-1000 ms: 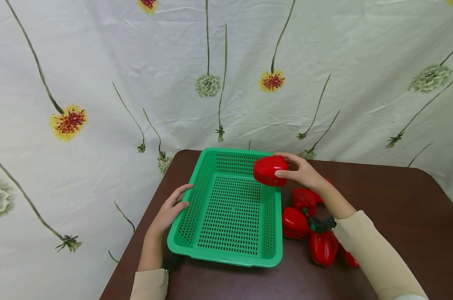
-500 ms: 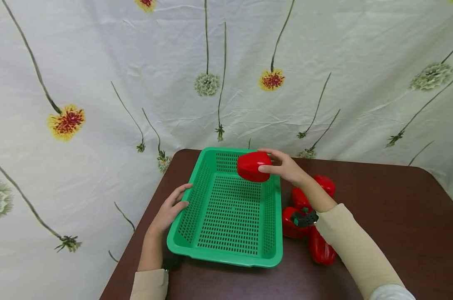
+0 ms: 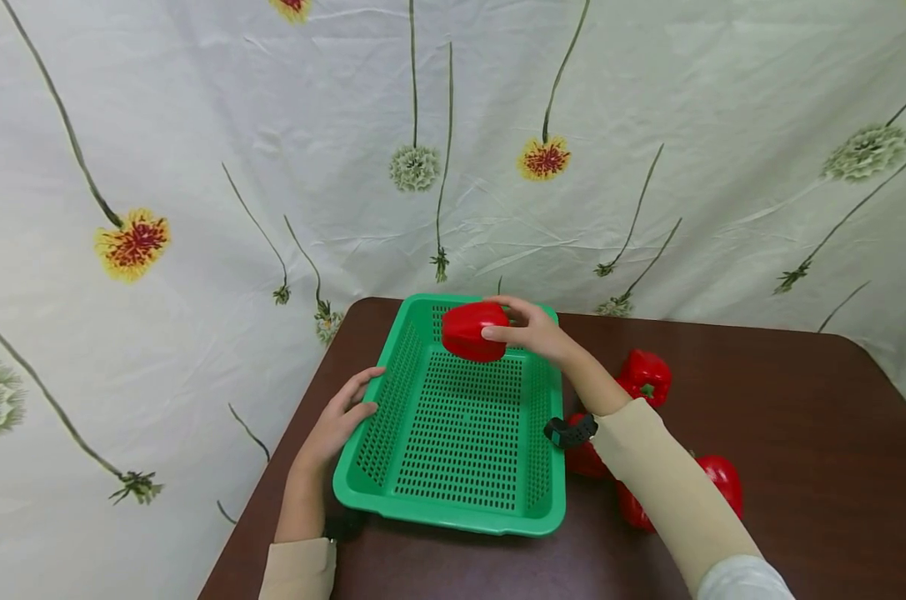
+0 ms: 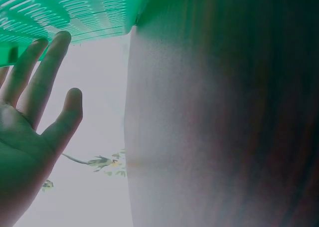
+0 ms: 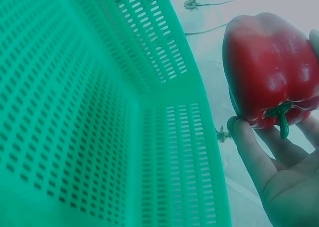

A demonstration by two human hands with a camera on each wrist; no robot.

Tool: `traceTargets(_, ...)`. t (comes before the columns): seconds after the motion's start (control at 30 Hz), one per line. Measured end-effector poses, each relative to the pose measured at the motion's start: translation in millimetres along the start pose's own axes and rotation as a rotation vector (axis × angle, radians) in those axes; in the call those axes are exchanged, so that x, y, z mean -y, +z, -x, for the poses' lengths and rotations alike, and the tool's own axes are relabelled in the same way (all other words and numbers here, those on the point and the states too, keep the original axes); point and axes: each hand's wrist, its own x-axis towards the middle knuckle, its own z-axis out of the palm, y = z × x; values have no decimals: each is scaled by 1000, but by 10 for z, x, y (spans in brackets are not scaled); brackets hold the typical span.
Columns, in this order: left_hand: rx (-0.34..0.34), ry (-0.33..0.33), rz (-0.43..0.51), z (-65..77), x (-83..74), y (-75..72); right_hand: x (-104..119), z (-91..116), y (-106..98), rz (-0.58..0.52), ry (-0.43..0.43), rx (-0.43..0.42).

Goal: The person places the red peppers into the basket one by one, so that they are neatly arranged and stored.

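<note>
My right hand (image 3: 531,333) grips a red bell pepper (image 3: 468,332) in the air over the far part of a green plastic basket (image 3: 460,433). In the right wrist view the pepper (image 5: 271,62) shows its green stem, and the thumb and fingers hold it around the stem end. The basket's inside shows no peppers. At the basket's left rim, my left hand (image 3: 340,425) touches the side with its fingertips. The left wrist view shows those fingers (image 4: 45,77) fairly straight against the slotted wall, thumb apart.
To the basket's right, several red bell peppers lie on the dark brown table (image 3: 798,417): one (image 3: 643,375) farther back, one (image 3: 718,479) nearer, others partly behind my right forearm. A flower-print cloth (image 3: 332,125) hangs behind the table.
My right hand has carried the bell pepper leftward from the basket's right rim to over its far middle. My left hand and the basket have stayed in place.
</note>
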Motion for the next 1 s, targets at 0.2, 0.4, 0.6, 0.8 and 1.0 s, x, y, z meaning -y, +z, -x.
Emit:
traceTargets(0.2, 9, -2, 2, -15, -3, 19, -29, -119, 109, -45, 27, -8)
traceTargets(0.4, 11, -9, 9, -17, 1, 27, -93, -232, 183, -57, 71, -37)
traceTargets(0.6, -1, -17, 6, -12, -3, 13, -149, -376, 290, -75, 84, -53)
traceTargets(0.8, 1, -7, 24, -43, 140, -29, -208, -467, 389, -44, 116, -114)
traceTargets(1.0, 2, 6, 24, -65, 295, -47, -284, -492, 425, -71, 186, -192)
